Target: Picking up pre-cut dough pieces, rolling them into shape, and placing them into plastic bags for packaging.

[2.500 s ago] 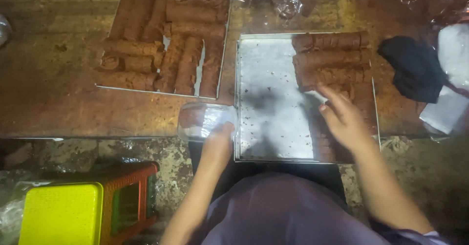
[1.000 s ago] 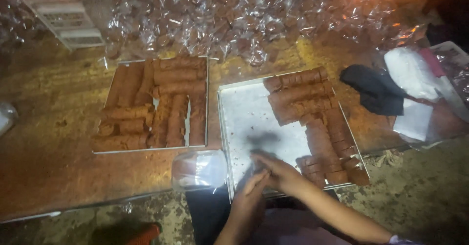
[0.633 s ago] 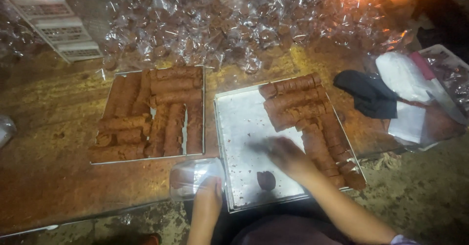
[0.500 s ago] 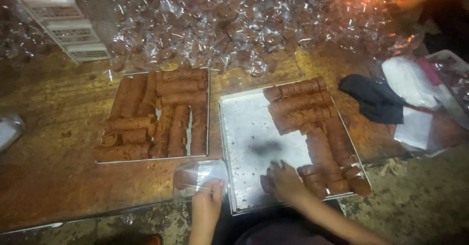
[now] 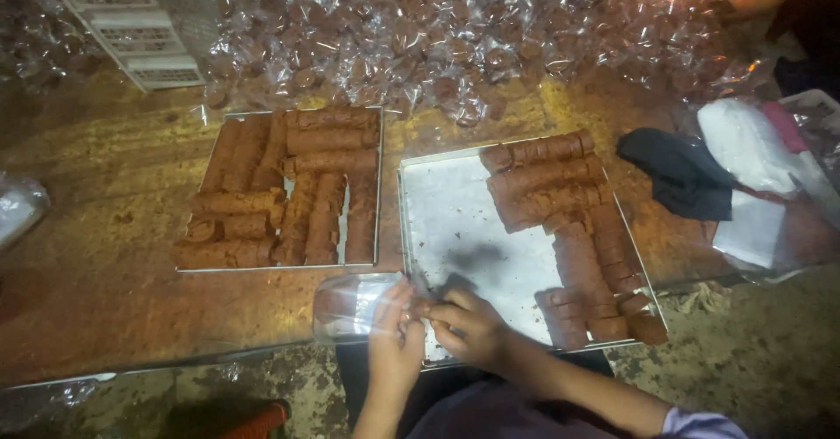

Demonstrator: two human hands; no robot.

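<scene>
Hands meet at the metal tray's [image 5: 455, 220] near edge: left hand [image 5: 394, 338] pinches a clear wrapper [image 5: 350, 303], right hand [image 5: 468, 325] grips a small brown piece [image 5: 422, 306].

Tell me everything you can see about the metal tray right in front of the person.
The metal tray is a shallow, rectangular, silvery pan lying flat on the brown table. Its left half is bare with crumbs; brown rolls fill its right side. The right hand rests over its near edge, beside the left hand.
</scene>
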